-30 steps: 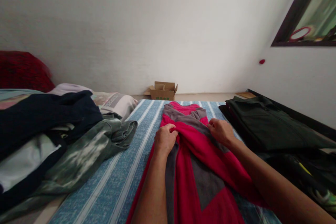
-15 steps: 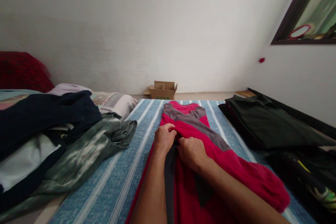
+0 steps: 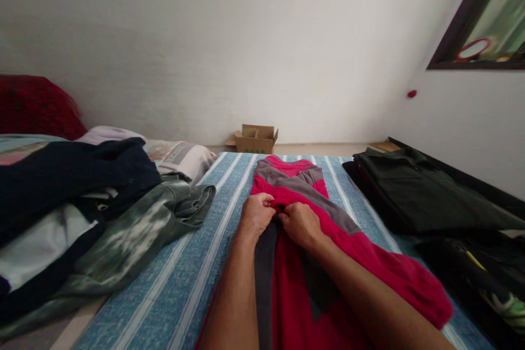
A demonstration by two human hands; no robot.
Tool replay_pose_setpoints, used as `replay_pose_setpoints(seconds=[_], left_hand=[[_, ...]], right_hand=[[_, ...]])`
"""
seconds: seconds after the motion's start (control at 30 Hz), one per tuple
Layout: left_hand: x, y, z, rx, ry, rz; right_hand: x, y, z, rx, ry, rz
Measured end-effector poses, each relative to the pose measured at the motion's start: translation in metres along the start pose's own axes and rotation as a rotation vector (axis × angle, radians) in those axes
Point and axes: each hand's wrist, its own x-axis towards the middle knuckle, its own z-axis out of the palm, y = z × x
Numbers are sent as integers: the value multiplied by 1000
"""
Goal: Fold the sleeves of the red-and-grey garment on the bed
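Observation:
A red and grey jacket [image 3: 385, 262] lies lengthwise on the blue striped bed cover [image 3: 164, 290]. Its collar end points to the far edge, and one sleeve slants across to the lower right. My left hand [image 3: 256, 214] is closed on a fold of the jacket near its middle. Just beside it, my right hand [image 3: 301, 223] also grips the cloth, its fingers curled in and partly hidden. A dark grey strip of the jacket runs down from between the hands toward me. Both forearms cover part of the lower jacket.
Heaped on the left are dark navy clothes [image 3: 82, 175] and grey-green patterned trousers [image 3: 139, 240]. Folded black garments [image 3: 426, 191] lie along the right side. Beyond the bed's far edge, a cardboard box [image 3: 256, 139] stands against the wall. A window [image 3: 488, 22] is at upper right.
My right hand has shifted slightly up along the jacket, closer to the left hand. The left hand stays nearly in place, and the view has moved a little.

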Motion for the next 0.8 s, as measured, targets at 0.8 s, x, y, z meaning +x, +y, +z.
replay_pose_setpoints(seconds=[0.8], left_hand=[[-2, 4, -1, 92, -3, 21]], right_hand=[[-1, -11, 6, -141, 49, -5]])
